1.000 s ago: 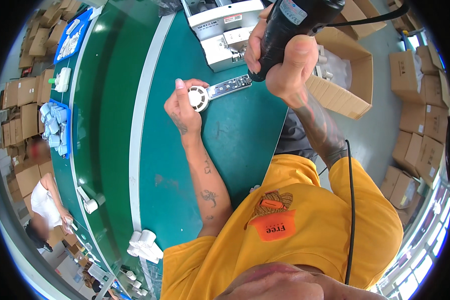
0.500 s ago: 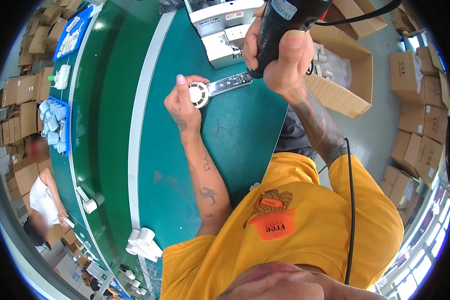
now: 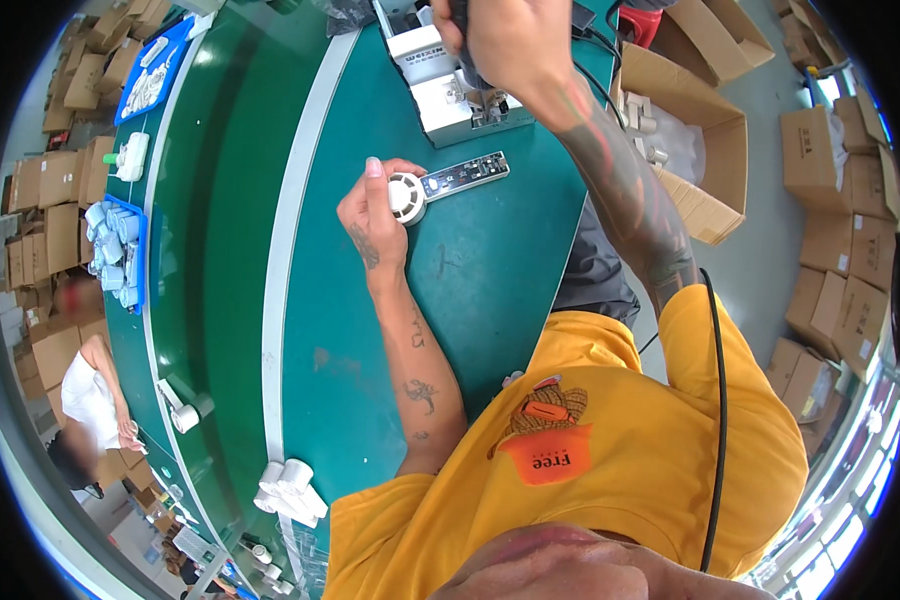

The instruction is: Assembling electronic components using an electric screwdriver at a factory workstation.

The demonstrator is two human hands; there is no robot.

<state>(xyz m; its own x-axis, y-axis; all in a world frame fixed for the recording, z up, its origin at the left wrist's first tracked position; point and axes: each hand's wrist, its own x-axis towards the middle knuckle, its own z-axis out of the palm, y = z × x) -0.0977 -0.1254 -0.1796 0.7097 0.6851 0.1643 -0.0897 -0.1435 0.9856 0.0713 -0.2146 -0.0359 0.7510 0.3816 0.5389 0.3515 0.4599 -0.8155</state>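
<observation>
My left hand [image 3: 375, 210] grips a white handheld device by its round, slotted head [image 3: 407, 198]. The device's straight handle lies uncovered, with a circuit board [image 3: 467, 175] showing along it, pointing right over the green table. Farther off, my right hand [image 3: 518, 42] is wrapped around a black electric screwdriver [image 3: 461, 45], largely hidden behind the hand. The screwdriver's lower end is over the white screw feeder [image 3: 442, 108] at the table's far edge. Whether its tip touches the feeder cannot be made out.
An open cardboard box [image 3: 715, 190] with white parts stands to the right. White round-headed pieces [image 3: 292, 485] lie at the table's near left. Beyond the grey rail runs a green conveyor belt [image 3: 210, 200], with a blue tray [image 3: 138, 255] of light-blue parts past it. Another person works at far left.
My right hand has lifted the screwdriver off the circuit board's far end and carried it away and left to the screw feeder. The left hand with the device has barely shifted.
</observation>
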